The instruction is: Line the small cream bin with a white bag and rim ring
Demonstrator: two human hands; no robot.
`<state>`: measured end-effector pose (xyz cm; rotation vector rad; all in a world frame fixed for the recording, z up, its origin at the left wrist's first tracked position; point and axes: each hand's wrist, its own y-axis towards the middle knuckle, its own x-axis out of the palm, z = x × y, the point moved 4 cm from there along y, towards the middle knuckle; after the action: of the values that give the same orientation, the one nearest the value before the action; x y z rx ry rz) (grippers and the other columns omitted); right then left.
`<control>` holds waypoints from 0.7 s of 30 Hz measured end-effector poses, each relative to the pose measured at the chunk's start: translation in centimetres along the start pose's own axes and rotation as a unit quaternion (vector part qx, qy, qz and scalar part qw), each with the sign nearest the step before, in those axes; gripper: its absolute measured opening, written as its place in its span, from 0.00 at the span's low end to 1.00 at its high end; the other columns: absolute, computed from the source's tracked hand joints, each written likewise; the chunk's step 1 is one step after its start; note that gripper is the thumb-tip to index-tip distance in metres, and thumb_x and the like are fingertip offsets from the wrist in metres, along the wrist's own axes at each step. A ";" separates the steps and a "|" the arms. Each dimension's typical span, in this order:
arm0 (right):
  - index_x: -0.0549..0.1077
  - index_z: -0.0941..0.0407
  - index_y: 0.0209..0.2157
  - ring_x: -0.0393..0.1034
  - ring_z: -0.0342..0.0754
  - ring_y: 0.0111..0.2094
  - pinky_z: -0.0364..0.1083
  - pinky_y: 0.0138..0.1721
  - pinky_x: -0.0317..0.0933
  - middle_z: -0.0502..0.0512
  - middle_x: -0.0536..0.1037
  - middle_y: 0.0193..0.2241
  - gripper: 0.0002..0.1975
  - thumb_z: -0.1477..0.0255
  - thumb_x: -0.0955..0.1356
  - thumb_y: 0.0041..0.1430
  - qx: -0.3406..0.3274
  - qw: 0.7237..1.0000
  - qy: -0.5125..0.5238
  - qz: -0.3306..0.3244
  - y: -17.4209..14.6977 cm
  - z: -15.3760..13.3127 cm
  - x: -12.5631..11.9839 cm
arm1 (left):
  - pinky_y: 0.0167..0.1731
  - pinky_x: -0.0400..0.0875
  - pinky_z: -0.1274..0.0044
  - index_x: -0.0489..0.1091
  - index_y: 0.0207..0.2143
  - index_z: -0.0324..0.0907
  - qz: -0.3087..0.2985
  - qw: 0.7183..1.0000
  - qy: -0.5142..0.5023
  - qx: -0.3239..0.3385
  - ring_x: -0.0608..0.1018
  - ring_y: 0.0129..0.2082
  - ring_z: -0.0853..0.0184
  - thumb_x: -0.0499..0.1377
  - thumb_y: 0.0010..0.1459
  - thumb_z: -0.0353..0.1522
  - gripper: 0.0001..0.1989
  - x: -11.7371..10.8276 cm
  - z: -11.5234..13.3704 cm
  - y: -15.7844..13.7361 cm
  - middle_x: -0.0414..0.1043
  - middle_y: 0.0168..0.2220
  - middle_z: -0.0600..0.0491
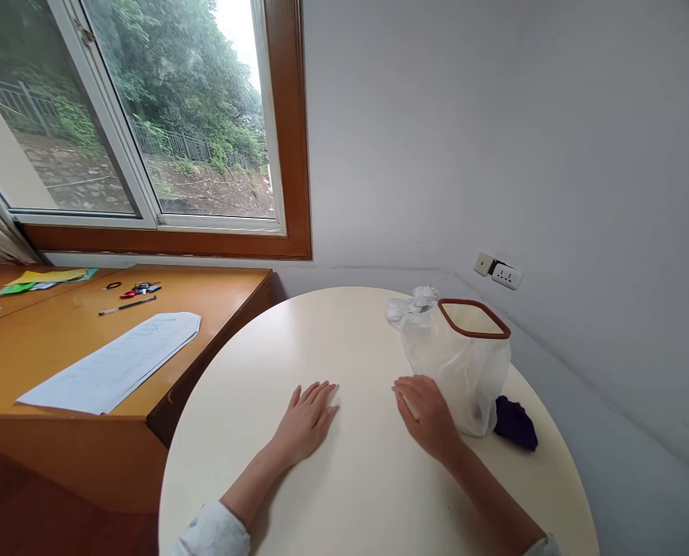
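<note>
Nearest, a pale sleeve (pixel 212 531) shows on the left arm, well to the near left of the bin (pixel 488 336), and the edge of another sleeve (pixel 543 546) on the right arm, to its near right. The left hand (pixel 305 425) lies palm down on the pale round tabletop (pixel 344 332), well left of the bin; its grip is open, fingers spread, with nothing held. The right hand (pixel 426 415) is just at the near left of the bin, its fingers loosely bent and the grip slack and unfilled; whether it touches the bin's side I cannot tell. A dark purple cloth (pixel 516 424) lies in a heap at the right of the bin's foot.

The bin stands upright on the tabletop, with a brown squarish rim. A cloudy plastic bag (pixel 437 347) wraps its sides, and a crumpled end bunches up behind the bin, on its left.

Far left of the bin, a wooden desk (pixel 229 286) carries white sheets of paper (pixel 124 359), then a pen (pixel 127 306), a black ring (pixel 111 286) and coloured papers (pixel 43 280). Behind the bin is a wall socket (pixel 507 276); a window (pixel 205 116) is beyond it to the left.
</note>
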<state>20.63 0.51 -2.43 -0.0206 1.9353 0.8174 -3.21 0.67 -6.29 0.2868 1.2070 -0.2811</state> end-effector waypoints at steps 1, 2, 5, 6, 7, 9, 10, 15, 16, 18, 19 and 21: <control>0.72 0.54 0.39 0.66 0.48 0.45 0.52 0.53 0.51 0.56 0.75 0.40 0.16 0.69 0.55 0.61 -0.003 1.000 -0.011 0.028 0.5 0.5 -1.1 | 0.59 0.44 0.60 0.47 0.59 0.52 -0.002 1.000 -0.002 0.001 0.53 0.61 0.63 0.35 0.63 0.42 0.23 -0.1 0.0 0.0 0.53 0.60 0.55; 0.72 0.55 0.39 0.66 0.49 0.45 0.51 0.52 0.52 0.57 0.75 0.40 0.16 0.69 0.55 0.60 0.002 0.998 -0.025 0.060 1.1 1.2 -2.4 | 0.59 0.43 0.60 0.47 0.59 0.51 -0.003 1.000 -0.005 0.001 0.53 0.61 0.63 0.35 0.63 0.42 0.23 -0.1 0.0 0.0 0.53 0.60 0.55; 0.70 0.57 0.41 0.65 0.50 0.47 0.51 0.50 0.53 0.59 0.74 0.41 0.16 0.69 0.56 0.60 0.046 0.984 -0.088 0.147 2.8 3.7 -6.0 | 0.59 0.42 0.59 0.48 0.59 0.51 -0.008 1.000 -0.019 -0.003 0.53 0.61 0.63 0.35 0.63 0.42 0.23 -0.2 0.0 -0.1 0.53 0.60 0.54; 0.69 0.58 0.44 0.63 0.51 0.48 0.52 0.49 0.52 0.61 0.73 0.43 0.17 0.68 0.55 0.60 0.070 0.976 -0.116 0.173 3.2 4.6 -7.0 | 0.59 0.42 0.59 0.48 0.59 0.51 -0.008 1.000 -0.025 -0.005 0.53 0.61 0.63 0.35 0.63 0.42 0.23 -0.3 -0.1 -0.1 0.53 0.60 0.54; 0.67 0.59 0.47 0.62 0.53 0.49 0.52 0.49 0.51 0.62 0.71 0.45 0.19 0.68 0.55 0.60 0.098 0.966 -0.145 0.192 3.6 5.5 -7.9 | 0.59 0.42 0.59 0.47 0.59 0.51 -0.009 1.000 -0.030 -0.006 0.53 0.61 0.63 0.36 0.63 0.42 0.23 -0.3 -0.1 -0.1 0.53 0.60 0.54; 0.64 0.60 0.51 0.59 0.55 0.52 0.55 0.51 0.48 0.65 0.68 0.49 0.21 0.66 0.55 0.60 0.150 0.947 -0.200 0.202 4.0 7.3 -9.0 | 0.59 0.42 0.59 0.47 0.59 0.51 -0.008 0.999 -0.040 -0.006 0.53 0.61 0.63 0.36 0.63 0.42 0.23 -0.3 -0.1 -0.1 0.53 0.60 0.54; 0.64 0.61 0.51 0.58 0.56 0.52 0.56 0.51 0.46 0.66 0.66 0.50 0.22 0.65 0.55 0.59 0.170 0.941 -0.220 0.193 4.1 8.1 -9.3 | 0.59 0.42 0.59 0.48 0.59 0.51 -0.008 0.999 -0.045 -0.006 0.53 0.61 0.63 0.36 0.63 0.42 0.23 -0.3 -0.1 -0.1 0.54 0.60 0.54; 0.71 0.58 0.40 0.63 0.56 0.47 0.57 0.51 0.43 0.61 0.73 0.43 0.19 0.62 0.57 0.57 0.211 0.945 -0.233 0.088 4.0 11.1 -8.7 | 0.59 0.41 0.58 0.49 0.58 0.50 -0.013 0.998 -0.065 -0.009 0.52 0.61 0.61 0.37 0.63 0.41 0.23 -0.6 0.1 -0.3 0.53 0.60 0.52; 0.72 0.57 0.39 0.64 0.55 0.46 0.56 0.51 0.43 0.60 0.74 0.41 0.18 0.62 0.57 0.57 0.214 0.947 -0.228 0.077 4.0 11.4 -8.6 | 0.59 0.41 0.58 0.49 0.58 0.50 -0.013 0.998 -0.069 -0.011 0.52 0.61 0.61 0.37 0.63 0.41 0.23 -0.7 0.1 -0.3 0.54 0.60 0.51; 0.72 0.56 0.36 0.65 0.55 0.44 0.56 0.49 0.44 0.58 0.76 0.38 0.17 0.63 0.58 0.56 0.214 0.951 -0.212 0.069 4.0 11.7 -8.4 | 0.58 0.40 0.57 0.50 0.58 0.50 -0.013 0.997 -0.076 -0.012 0.53 0.61 0.60 0.37 0.62 0.41 0.23 -0.7 0.2 -0.3 0.54 0.60 0.51; 0.72 0.56 0.35 0.65 0.55 0.44 0.55 0.49 0.44 0.58 0.76 0.37 0.16 0.63 0.58 0.56 0.214 0.954 -0.200 0.068 4.1 11.8 -8.3 | 0.58 0.40 0.57 0.50 0.58 0.50 -0.012 0.997 -0.080 -0.013 0.53 0.61 0.60 0.38 0.62 0.41 0.22 -0.8 0.2 -0.3 0.54 0.60 0.51; 0.71 0.56 0.34 0.66 0.54 0.42 0.54 0.48 0.45 0.57 0.76 0.35 0.15 0.64 0.57 0.56 0.210 0.960 -0.172 0.068 4.2 11.6 -8.1 | 0.58 0.40 0.57 0.51 0.58 0.50 -0.008 0.996 -0.089 -0.013 0.53 0.61 0.60 0.39 0.62 0.41 0.22 -0.8 0.1 -0.3 0.54 0.60 0.51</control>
<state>32.44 7.54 3.09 0.4844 1.7506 0.4452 -3.48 0.35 -5.52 0.2247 1.0375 -0.2973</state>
